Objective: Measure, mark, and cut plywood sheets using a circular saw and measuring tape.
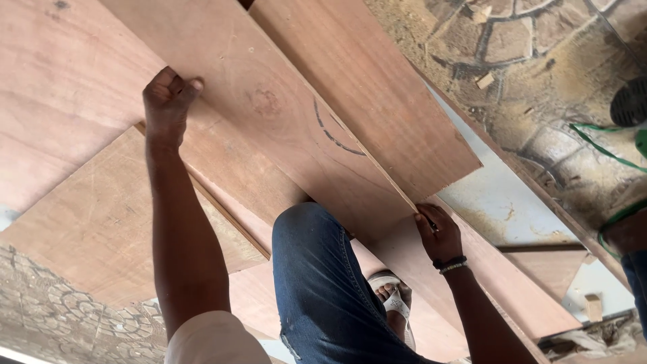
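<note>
Left hand (167, 101): mine, arm stretched out, fingers curled and clamped over the far edge of the plywood sheet (269, 108); thumb on the top face.
Right hand (439, 234): mine, closed around the near corner of the same sheet, where a thin edge strip (387, 176) runs down to my fingers. Something small and dark seems to sit in the pinch; I cannot tell what it is.
Plywood sheet: long reddish board with a round knot mark and a curved pencil line, lying tilted on top of the stack, spanning from one hand to the other and passing above my knee (317, 269).
Stack: further plywood boards (94, 222) beneath and beside, overlapping at odd angles, none squared to each other.
Ground: patterned stone paving (539, 74), with a pale painted panel (499, 202) under the boards on the right.
Foot: my sandalled foot (391, 293) stands just under the near end of the sheet.
Bystander: part of another person (630, 239) at the right edge, beside green cord (606, 152).
Risk, slip: I judge the sheet can slide off the uneven stack if either hold loosens, since it rests on tilted faces.
Risk, foot: a dropped near corner would land on open toes.
Risk, fingers: the raw edge and thin strip could splinter into my right fingers, or pinch them against the board below.
Risk, bystander: a swinging far end could reach the person nearby.
</note>
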